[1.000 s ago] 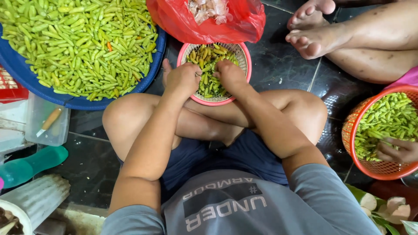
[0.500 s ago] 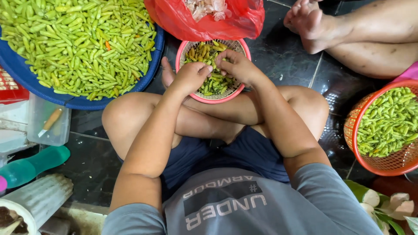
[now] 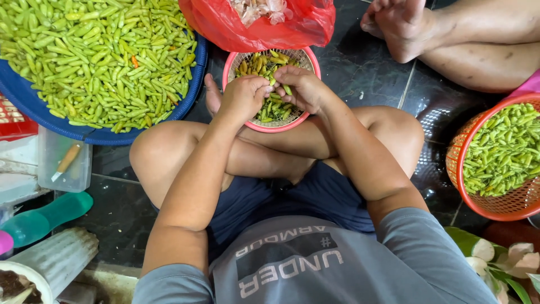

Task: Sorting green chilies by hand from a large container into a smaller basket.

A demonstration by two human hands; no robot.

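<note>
Over the small pink basket (image 3: 234, 61), which sits on the dark tiled floor (image 3: 360, 62) just past the person's crossed legs, both hands meet above the heap of green chillies (image 3: 274, 108) inside it. The left hand (image 3: 243, 97) is curled into a loose fist at the basket's left half, knuckles up, its fingertips tucked toward the right hand so that I cannot tell what, if anything, it pinches. The right hand (image 3: 305, 87) is bent over the basket's right half with its fingers drawn together, and a single green chilli (image 3: 287, 89) pokes out from under them, close against the fingertips; the two hands touch or nearly touch at the middle of the basket. Most of the chillies in the basket lie below and behind the hands, some yellowish ones showing at the far rim. Just beyond the basket, touching its far edge, slumps a red plastic bag (image 3: 292, 25) with pale scraps inside. To the left of the basket, right beside it, is a big blue tub (image 3: 34, 110) piled with green chillies. Well to the right of the basket stands an orange basket (image 3: 509, 205) also filled with green chillies, and another person's bare foot (image 3: 402, 25) rests on the floor beyond and to the right of the pink basket.
</note>
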